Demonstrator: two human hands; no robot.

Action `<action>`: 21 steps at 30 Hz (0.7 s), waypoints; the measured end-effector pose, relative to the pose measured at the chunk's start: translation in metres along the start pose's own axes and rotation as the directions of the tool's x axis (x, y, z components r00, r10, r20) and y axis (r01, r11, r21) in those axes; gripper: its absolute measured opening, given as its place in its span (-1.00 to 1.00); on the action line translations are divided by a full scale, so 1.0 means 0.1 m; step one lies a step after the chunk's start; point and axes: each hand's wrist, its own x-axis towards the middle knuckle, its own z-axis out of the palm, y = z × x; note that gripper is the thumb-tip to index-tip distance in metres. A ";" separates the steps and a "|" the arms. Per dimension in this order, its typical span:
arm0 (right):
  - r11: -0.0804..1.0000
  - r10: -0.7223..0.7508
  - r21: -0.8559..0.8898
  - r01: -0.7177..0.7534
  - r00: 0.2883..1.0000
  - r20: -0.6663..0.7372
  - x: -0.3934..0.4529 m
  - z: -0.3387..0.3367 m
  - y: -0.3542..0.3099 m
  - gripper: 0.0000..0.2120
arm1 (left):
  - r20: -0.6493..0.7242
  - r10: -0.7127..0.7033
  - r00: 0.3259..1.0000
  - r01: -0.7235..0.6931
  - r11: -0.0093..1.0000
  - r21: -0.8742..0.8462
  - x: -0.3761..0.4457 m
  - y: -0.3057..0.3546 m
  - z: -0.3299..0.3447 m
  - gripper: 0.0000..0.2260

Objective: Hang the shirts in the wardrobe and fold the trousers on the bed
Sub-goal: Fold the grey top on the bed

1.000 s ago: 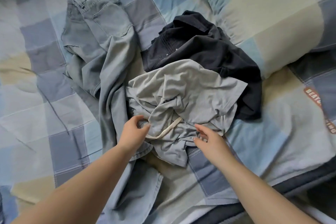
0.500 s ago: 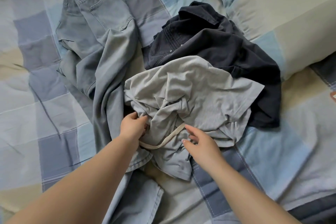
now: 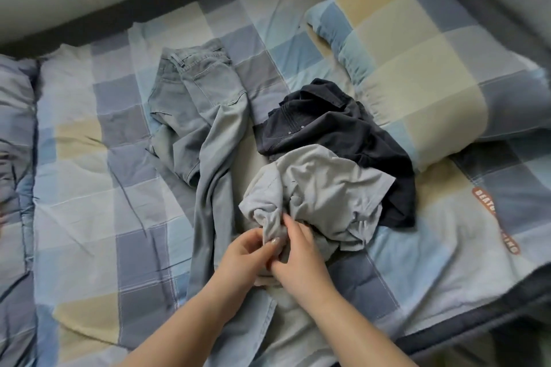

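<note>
Grey shirt: a crumpled light grey shirt (image 3: 322, 194) lies bunched on the bed, its near edge gathered up between the person's two hands.
Left hand: the left hand (image 3: 241, 256) grips a fold of the grey shirt's near edge, thumb and fingers curled round the cloth, one nail showing against the fabric.
Right hand: the right hand (image 3: 298, 259) pinches the same gathered fold from the other side, its fingers bent over the cloth and touching the left hand.
Dark shirt: a dark navy shirt (image 3: 337, 131) with small light buttons lies crumpled just behind the grey shirt; the grey one overlaps its near part, and its far right edge lies close to the pillow.
Trousers: pale blue-grey jeans (image 3: 202, 116) lie unfolded to the left of both shirts, waistband away from the person, one leg running down toward the near edge of the bed and passing under the left forearm.
Bed: the bed (image 3: 89, 202) carries a checked sheet in blue, grey, white and pale yellow, creased in several places.
Pillow: a pillow (image 3: 417, 68) in the same check pattern lies at the upper right.
Duvet: a rolled checked duvet (image 3: 15, 158) lies along the left edge.
Sheet label: an orange oval patch (image 3: 495, 220) with lettering sits on the sheet at the right; its words are too blurred to read.
</note>
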 end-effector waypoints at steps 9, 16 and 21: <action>0.969 -0.230 -0.139 0.204 0.951 -0.208 -0.91 -0.30 -1.01 -0.72 | 0.071 0.269 0.960 -0.270 0.963 0.000 -0.91 0.74 -0.04 -0.83; 0.932 -0.239 0.170 0.321 0.895 -0.377 -1.54 -0.37 -2.05 -0.71 | 0.036 0.451 0.892 -0.451 0.892 -0.007 -1.72 1.31 -0.41 -0.56; 0.878 -0.279 0.303 0.371 0.911 -0.305 -2.03 -0.30 -2.79 -0.69 | 0.118 0.615 0.780 -0.597 0.674 0.435 -2.31 1.76 -0.87 -0.59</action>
